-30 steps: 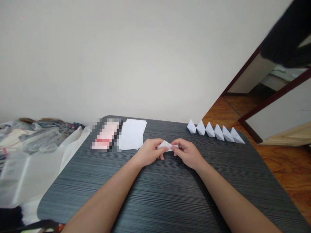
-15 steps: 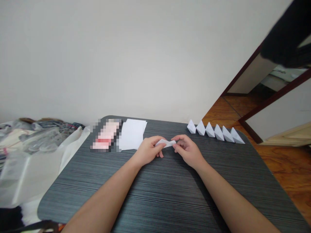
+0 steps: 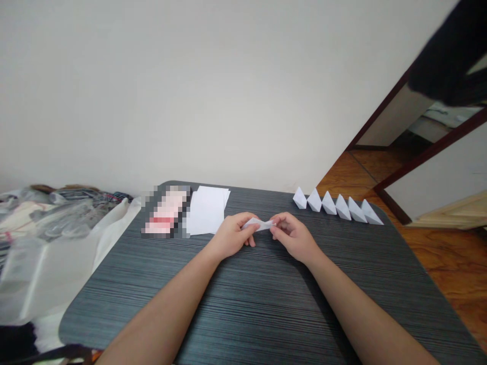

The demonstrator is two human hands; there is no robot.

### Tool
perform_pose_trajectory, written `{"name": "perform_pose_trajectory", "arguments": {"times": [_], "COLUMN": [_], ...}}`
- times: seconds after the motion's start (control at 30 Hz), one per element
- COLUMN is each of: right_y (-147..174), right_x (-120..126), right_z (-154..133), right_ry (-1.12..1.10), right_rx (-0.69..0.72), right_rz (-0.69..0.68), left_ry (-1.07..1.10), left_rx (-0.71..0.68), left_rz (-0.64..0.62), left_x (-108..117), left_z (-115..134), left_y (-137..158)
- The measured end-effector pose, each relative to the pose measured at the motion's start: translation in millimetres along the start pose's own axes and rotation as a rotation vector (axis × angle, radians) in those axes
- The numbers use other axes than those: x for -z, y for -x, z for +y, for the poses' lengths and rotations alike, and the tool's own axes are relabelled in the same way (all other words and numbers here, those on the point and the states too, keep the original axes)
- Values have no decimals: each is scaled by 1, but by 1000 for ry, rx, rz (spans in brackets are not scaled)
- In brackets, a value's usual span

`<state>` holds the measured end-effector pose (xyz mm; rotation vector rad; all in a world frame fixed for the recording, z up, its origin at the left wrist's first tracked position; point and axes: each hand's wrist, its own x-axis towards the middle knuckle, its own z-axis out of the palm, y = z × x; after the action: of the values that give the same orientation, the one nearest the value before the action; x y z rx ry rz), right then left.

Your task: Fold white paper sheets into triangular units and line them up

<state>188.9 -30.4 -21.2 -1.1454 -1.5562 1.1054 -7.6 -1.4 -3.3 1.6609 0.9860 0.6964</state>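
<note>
A small folded piece of white paper (image 3: 262, 225) is held between my two hands, above the middle of the dark table. My left hand (image 3: 235, 235) pinches its left end between thumb and fingers. At its right end, my right hand (image 3: 291, 234) grips the paper with thumb and fingertips. The fingers cover both ends, so only the middle of the fold shows. To the right, several folded white paper boats (image 3: 327, 204) stand in a slanting row near the table's back edge.
White paper sheets (image 3: 207, 210) lie stacked at the table's back left, beside a blurred-out pinkish object (image 3: 167, 210). The dark table (image 3: 243, 314) meets a pale wall behind. Plastic-wrapped items (image 3: 57, 233) are heaped on the left; wooden floor (image 3: 452, 253) shows at right.
My right fingers have shifted slightly at the right end of the folded paper, covering a bit more of it. My left hand and the boats stay where they were.
</note>
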Motion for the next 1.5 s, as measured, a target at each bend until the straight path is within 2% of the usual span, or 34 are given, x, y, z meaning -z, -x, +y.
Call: {"name": "perform_pose_trajectory", "arguments": {"times": [0.37,0.63,0.73,0.83,0.97,1.13,1.5], "right_y": [0,0,-1,-1,0,-1,-1], "right_x": [2,3,0,-3,-1,2,4], "right_z": [-4,-7,-1,4,5,-1,-2], "right_ry": [261,237,142,-2,115,259,221], "right_rx": [48,69,8,-1,25,144,135], "right_rz": [1,-54,-9,93,72,53,-2], "left_ry": [-22,-94,-84,-76,-81,-91,-81], "left_rx": [-24,-3,10,26,28,30,30], "left_rz": [-88,-88,-90,-66,-22,3,38], "left_x": [1,2,3,3,3,2,1], "left_z": [7,8,8,9,9,7,9], "left_y": [4,5,6,5,3,2,2]}}
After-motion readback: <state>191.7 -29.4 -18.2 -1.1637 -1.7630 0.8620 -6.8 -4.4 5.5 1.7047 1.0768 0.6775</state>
